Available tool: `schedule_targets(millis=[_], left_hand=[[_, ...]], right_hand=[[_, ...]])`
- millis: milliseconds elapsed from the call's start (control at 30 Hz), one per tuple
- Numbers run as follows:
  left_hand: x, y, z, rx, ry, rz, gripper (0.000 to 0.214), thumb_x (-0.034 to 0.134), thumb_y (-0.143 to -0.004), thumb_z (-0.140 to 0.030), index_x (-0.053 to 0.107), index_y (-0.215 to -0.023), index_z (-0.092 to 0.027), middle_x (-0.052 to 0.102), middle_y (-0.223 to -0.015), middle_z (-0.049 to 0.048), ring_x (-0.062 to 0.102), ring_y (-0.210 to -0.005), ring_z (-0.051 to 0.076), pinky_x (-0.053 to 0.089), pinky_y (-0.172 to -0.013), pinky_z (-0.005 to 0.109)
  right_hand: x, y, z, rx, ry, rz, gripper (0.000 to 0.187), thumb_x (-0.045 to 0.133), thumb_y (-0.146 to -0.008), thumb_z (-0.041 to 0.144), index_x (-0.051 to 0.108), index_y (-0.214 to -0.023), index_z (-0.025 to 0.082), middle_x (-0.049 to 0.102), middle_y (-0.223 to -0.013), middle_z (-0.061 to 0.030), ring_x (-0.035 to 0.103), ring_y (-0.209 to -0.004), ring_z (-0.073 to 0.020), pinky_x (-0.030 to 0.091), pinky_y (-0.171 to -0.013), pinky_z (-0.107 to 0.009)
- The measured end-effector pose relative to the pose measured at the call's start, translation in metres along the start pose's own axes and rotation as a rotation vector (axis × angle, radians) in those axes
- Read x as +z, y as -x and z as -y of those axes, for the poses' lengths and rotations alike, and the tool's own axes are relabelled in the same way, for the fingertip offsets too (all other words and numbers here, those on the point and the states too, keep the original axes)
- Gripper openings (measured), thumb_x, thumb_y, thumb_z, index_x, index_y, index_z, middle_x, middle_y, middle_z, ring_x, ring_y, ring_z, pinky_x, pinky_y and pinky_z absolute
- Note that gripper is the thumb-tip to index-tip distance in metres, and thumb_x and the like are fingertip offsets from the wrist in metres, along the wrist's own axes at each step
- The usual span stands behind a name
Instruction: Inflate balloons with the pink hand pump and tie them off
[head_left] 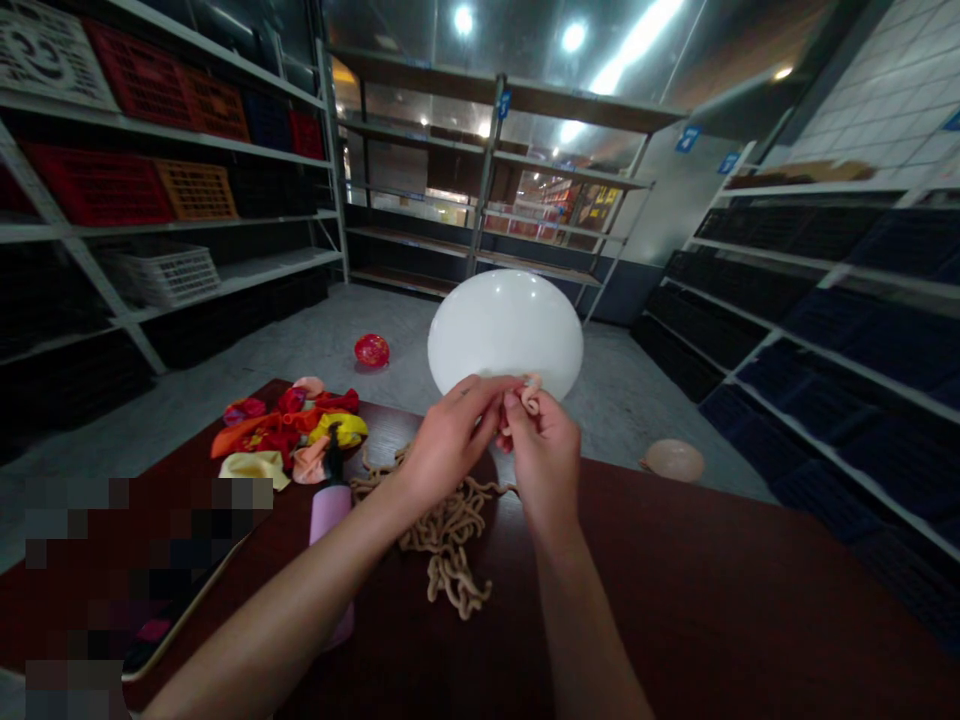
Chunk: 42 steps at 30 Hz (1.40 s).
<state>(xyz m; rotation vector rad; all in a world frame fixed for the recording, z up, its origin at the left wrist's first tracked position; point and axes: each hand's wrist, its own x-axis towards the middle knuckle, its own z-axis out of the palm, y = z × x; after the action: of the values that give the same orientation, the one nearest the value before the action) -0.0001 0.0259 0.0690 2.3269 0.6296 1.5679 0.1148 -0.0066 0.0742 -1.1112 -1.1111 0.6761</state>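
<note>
Pointing away from hands, white balloon

Bare forearms, bare hands, small dark mark on the left

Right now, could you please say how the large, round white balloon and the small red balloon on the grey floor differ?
The large, round white balloon appears far bigger than the small red balloon. The white balloon is plain, while the red balloon carries lighter markings. The white balloon is just beyond the left hand and right hand; the red balloon rests on the grey floor, apart from both. Both balloons look inflated.
</note>
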Motion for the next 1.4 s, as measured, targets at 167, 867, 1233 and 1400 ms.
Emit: schedule_targets(millis=[167, 867, 1233, 1400], left_hand=[[0.006, 0.004, -0.003, -0.077, -0.25, 0.04, 0.024, 0.04, -0.107, -0.018, 0.055, -0.125, -0.016, 0.063, -0.106, 0.0097, 0.065, -0.094, 0.021, 0.055, -0.082, 0.032], [0.003, -0.002, 0.001, -0.305, -0.079, -0.041, 0.009, 0.042, -0.105, -0.021, 0.05, -0.101, -0.018, 0.061, -0.092, 0.0061, 0.06, -0.082, 0.019, 0.046, -0.07, 0.032], [0.005, -0.001, -0.002, -0.351, -0.038, -0.054, 0.01, 0.043, -0.103, -0.021, 0.051, -0.097, -0.019, 0.061, -0.09, 0.0066, 0.056, -0.081, 0.021, 0.04, -0.069, 0.034], [-0.003, -0.005, -0.003, -0.354, 0.008, 0.048, 0.015, 0.042, -0.103, -0.021, 0.05, -0.091, -0.019, 0.058, -0.085, 0.0047, 0.055, -0.078, 0.02, 0.038, -0.069, 0.033]], right_hand=[[0.002, 0.003, -0.004, -0.152, 0.248, -0.132, 0.018, 0.058, -0.092, 0.039, 0.066, -0.088, 0.023, 0.066, -0.076, -0.0022, 0.058, -0.066, -0.0151, 0.044, -0.061, -0.028], [0.001, 0.002, -0.014, -0.574, 0.692, -0.122, 0.019, 0.048, -0.1, 0.027, 0.065, -0.106, 0.023, 0.076, -0.1, -0.0079, 0.071, -0.091, -0.0187, 0.053, -0.081, -0.03], [-0.011, -0.003, -0.01, -0.787, 0.872, -0.032, 0.024, 0.039, -0.104, 0.02, 0.063, -0.104, 0.017, 0.073, -0.09, -0.0062, 0.071, -0.083, -0.0152, 0.054, -0.074, -0.026], [-0.009, -0.004, -0.015, -0.785, 0.742, -0.084, 0.021, 0.045, -0.1, 0.017, 0.066, -0.099, 0.018, 0.074, -0.086, -0.0044, 0.07, -0.079, -0.0137, 0.053, -0.074, -0.025]])
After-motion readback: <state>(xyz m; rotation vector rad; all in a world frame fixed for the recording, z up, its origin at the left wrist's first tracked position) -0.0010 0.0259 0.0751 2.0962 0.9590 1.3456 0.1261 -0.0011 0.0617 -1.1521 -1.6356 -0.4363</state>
